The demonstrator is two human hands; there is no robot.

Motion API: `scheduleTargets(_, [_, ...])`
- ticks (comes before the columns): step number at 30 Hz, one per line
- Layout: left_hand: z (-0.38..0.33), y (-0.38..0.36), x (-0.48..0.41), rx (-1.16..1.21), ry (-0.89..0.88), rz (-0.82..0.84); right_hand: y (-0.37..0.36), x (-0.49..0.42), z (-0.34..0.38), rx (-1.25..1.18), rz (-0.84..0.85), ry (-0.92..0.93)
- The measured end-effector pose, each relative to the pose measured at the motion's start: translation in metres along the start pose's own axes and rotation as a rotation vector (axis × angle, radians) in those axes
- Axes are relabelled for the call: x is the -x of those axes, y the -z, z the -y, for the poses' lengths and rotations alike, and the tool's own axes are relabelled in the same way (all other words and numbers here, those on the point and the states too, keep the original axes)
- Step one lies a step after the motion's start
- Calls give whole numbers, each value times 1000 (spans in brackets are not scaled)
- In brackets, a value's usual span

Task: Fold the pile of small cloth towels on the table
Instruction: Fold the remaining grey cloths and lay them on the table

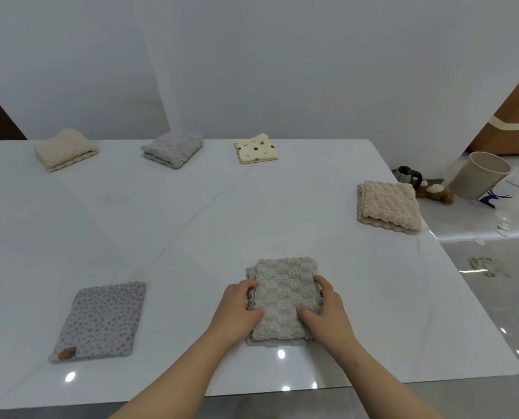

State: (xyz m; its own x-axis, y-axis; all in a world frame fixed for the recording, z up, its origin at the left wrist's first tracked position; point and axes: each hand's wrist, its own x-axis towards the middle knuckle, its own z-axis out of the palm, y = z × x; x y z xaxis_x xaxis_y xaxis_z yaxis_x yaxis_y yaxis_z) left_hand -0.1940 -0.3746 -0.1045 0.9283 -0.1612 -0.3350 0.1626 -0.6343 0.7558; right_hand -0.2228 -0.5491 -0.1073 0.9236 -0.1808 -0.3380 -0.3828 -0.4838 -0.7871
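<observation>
Wall: plain white, rising behind the far edge of the surface.
Surface: white, glossy, faintly veined. The towels lie on it, well apart from one another.
Floor: pale and shiny, to the right of the surface.
Cardboard box: brown, taped, on the floor at the far right (partly cut off by the frame).
Dotted grey towel: lies flat on the near left, with an orange tag at its near corner.
Nubbly grey-beige towel: the one being handled. It is folded, with layers showing along its left and near edges, and lies on the surface close to the near edge, right of centre.
Left grip: clamped on that towel's left edge, fingers curled round the edge, thumb on top.
Right grip: clamped on the right edge the same way, thumb lying on top and pointing inward.
Beige towel: folded, at the surface's right edge.
Cup: pale, open-topped, on the floor past the beige towel.
Grey towel: folded, far centre.
Cream towel: folded, far left.
Spotted towel: folded — far side, right of the grey one.
Soft toy: brown and white, on the floor.
Kettle: small, metal with a black handle, just beside the toy.
</observation>
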Motion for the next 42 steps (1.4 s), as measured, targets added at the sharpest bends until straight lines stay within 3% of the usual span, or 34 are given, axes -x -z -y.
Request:
scheduleTargets(6, [-21, 8, -13, -199, -139, -129, 12, -3, 8, -45, -108, -45])
scheduleTargets(13, [-76, -19, -25, -432, -382, -52, 57, -10, -8, 145, -211, 15])
scheduleTargets(18, [-116, -71, -41, -552, -440, -2, 109, -30, -45, 283, -231, 25])
scheduleTargets(21, [-138, -117, -56, -578, -387, 32, 147, -49, -72, 352, -206, 60])
scheduleTargets(28, [-198, -211, -77, -434, -151, -71, 249, -98, -121, 434, -8, 144])
scheduleTargets(35, [-222, -248, -90, -402, 6, -152, 293, -137, -124, 385, 152, 200])
scheduleTargets(39, [-227, -246, -114, -244, 86, -185, 302, -160, -121, 328, 164, 220])
scheduleTargets(42, [-234, -240, -134, 58, 239, -357, 310, -183, -116, 229, 155, 205])
